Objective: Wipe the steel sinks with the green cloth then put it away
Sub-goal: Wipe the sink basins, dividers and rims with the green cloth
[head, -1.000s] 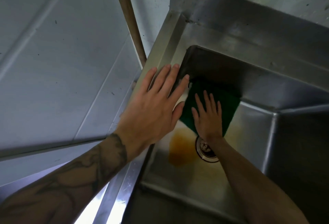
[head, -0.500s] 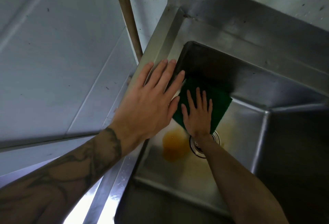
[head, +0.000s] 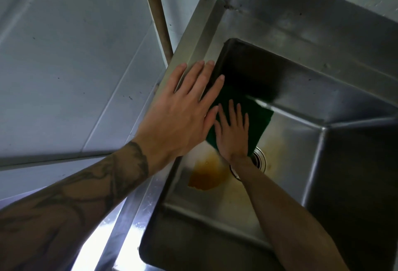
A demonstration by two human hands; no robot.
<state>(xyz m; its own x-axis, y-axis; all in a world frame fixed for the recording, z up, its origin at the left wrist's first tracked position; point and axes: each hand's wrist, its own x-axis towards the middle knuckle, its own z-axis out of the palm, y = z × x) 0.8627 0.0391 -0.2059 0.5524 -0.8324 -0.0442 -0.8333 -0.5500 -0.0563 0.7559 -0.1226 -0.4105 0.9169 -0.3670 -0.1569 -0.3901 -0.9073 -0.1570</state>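
Green rectangular cloth (head: 259, 120) lies inside the stainless steel sink basin (head: 336, 107), in its far left corner, touching the edge of the round metal drain (head: 260, 160). Right hand (head: 233, 136) presses on the cloth, fingers straight and spread. Left hand (head: 183, 111) rests flat on the sink's left rim, fingers straight, tips overhanging the basin. Whether the hands touch each other cannot be determined. Orange-brown stain (head: 207, 177) on the basin floor, just beside the drain. Brown wooden pole (head: 157, 12) stands behind the rim.
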